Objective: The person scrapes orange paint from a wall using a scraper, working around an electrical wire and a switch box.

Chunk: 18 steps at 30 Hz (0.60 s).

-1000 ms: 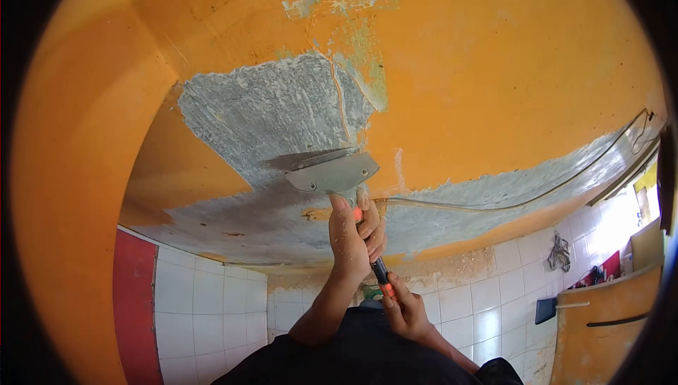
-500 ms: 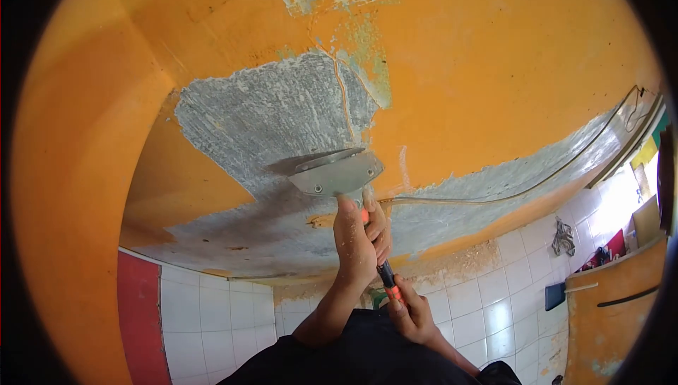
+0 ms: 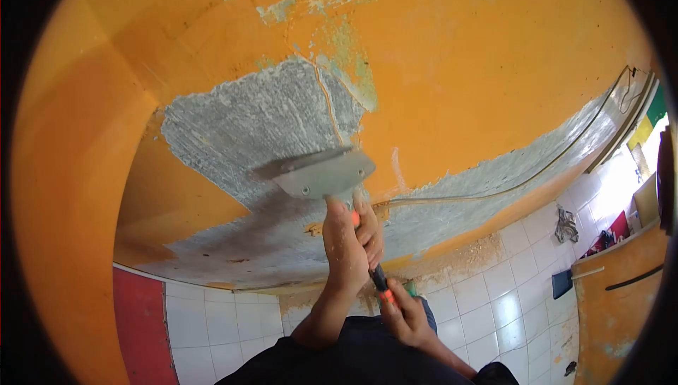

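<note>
A wide metal scraper [image 3: 326,176] with a black and orange handle lies close over the wall, its blade edge overlapping the lower part of a bare grey patch [image 3: 261,116]. The blade looks slightly blurred. My left hand [image 3: 351,237] is closed around the upper handle just below the blade, thumb up against the metal, with pale specks on the skin. Lower down, my right hand [image 3: 407,316] grips the end of the same handle. Orange paint [image 3: 466,74] surrounds the grey patch, and a thin cable [image 3: 327,95] runs down across it toward the blade.
A cable [image 3: 487,196] runs along a grey strip to the right. White floor tiles [image 3: 491,279] show below, with dusty debris [image 3: 470,261] along the wall. An orange cabinet [image 3: 614,314] stands at the right, a red panel [image 3: 141,314] at the left.
The whole view has shifted a little, with the wall, scraper and both hands now slightly farther left. Both hands keep their hold on the scraper.
</note>
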Motion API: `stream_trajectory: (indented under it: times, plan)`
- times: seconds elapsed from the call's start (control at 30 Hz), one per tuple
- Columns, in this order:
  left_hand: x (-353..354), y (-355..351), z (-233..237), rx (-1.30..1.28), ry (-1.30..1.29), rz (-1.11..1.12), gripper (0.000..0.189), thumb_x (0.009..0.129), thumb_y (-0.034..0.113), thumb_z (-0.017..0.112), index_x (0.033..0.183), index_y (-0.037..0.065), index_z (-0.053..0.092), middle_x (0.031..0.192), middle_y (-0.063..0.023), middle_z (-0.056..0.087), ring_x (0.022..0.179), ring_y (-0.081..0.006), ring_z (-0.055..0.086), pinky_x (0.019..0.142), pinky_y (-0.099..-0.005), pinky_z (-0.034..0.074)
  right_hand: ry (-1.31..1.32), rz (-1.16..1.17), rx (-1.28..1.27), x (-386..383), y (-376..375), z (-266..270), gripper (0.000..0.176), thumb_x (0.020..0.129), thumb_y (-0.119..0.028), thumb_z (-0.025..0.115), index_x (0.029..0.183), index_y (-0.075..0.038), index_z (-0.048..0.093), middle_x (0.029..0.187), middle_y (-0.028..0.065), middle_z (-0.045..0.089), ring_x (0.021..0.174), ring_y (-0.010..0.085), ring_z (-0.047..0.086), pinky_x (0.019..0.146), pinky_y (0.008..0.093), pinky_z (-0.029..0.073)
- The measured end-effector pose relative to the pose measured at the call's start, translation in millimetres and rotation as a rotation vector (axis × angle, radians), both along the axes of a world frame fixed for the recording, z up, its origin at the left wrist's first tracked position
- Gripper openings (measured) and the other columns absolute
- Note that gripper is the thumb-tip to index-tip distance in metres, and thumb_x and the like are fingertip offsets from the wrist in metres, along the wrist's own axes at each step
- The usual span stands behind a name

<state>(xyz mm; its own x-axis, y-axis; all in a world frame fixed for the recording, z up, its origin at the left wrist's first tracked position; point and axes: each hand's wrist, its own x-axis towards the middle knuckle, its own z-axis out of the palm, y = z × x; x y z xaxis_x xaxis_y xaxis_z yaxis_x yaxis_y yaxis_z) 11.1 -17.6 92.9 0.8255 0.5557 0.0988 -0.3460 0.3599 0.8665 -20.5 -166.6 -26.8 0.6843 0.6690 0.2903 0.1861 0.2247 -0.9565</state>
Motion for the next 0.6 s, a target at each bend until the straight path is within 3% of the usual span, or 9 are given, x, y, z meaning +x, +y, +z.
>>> stream_trajectory:
  times: [0.17,0.6]
  plan:
    - [-0.8,-2.6,9.7,-0.007,0.029,0.007,0.048,0.093,0.062,0.03,0.084,0.016,0.04,0.053,0.0067,0.027,0.035,-0.0034,0.02,0.029,-0.0197,0.018,0.141,0.084,0.019,1.0,-3.5,6.6,0.046,0.093,-0.006,0.051,0.136,0.0,0.038,0.08,0.0061,0.059,0.062,0.0083,0.054,0.059,0.022,0.044]
    - [-1.0,-2.9,18.0,0.017,0.044,0.015,0.048,0.092,0.062,0.032,0.085,0.015,0.041,0.053,0.0064,0.027,0.035,-0.0036,0.021,0.029,-0.0197,0.018,0.115,0.045,0.092,-4.7,-0.6,9.2,0.047,0.093,-0.008,0.05,0.137,0.0,0.037,0.074,0.004,0.057,0.057,0.0085,0.052,0.053,0.0227,0.044]
